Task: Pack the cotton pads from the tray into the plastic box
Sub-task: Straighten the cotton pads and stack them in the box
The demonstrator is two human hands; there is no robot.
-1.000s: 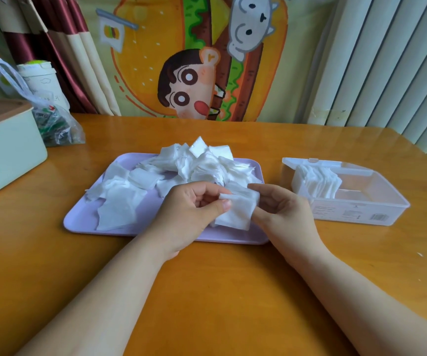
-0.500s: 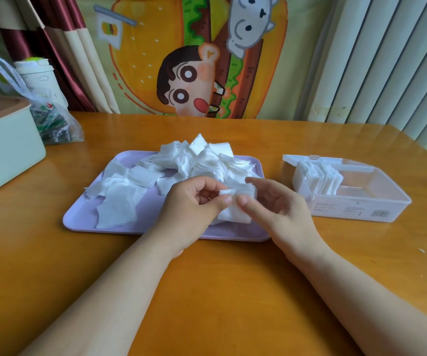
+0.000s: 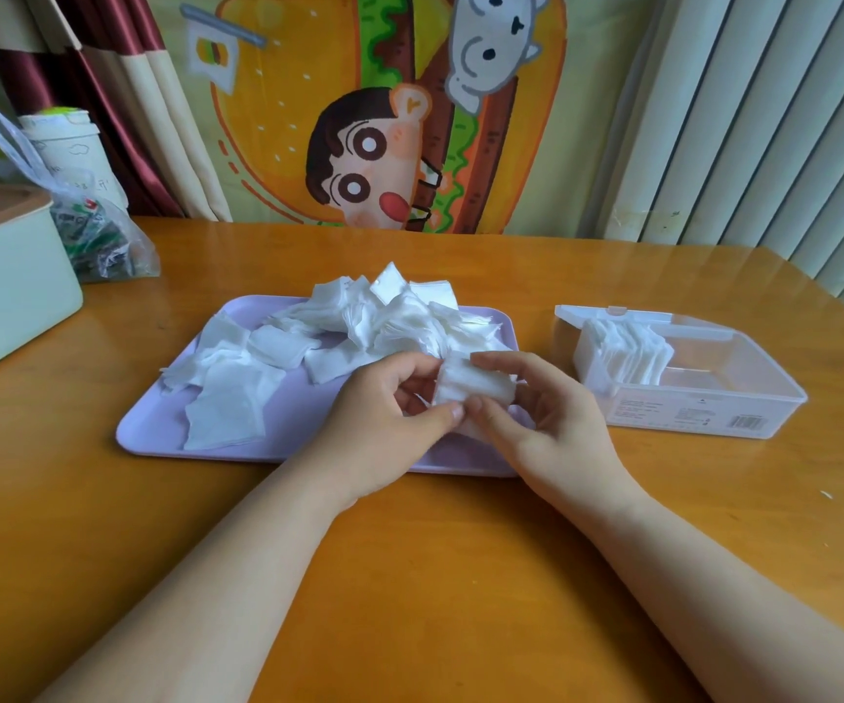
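While curled, left hand [image 3: 389, 416] pinches cotton pads [image 3: 470, 384] | right hand [image 3: 554, 423] likewise

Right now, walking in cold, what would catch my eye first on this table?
The left hand and right hand pinch a small stack of cotton pads above the near right part of the lilac tray, which carries a loose heap of pads. To the right stands a clear plastic box with a row of pads at its left end. Behind hangs a bright cartoon burger cloth.
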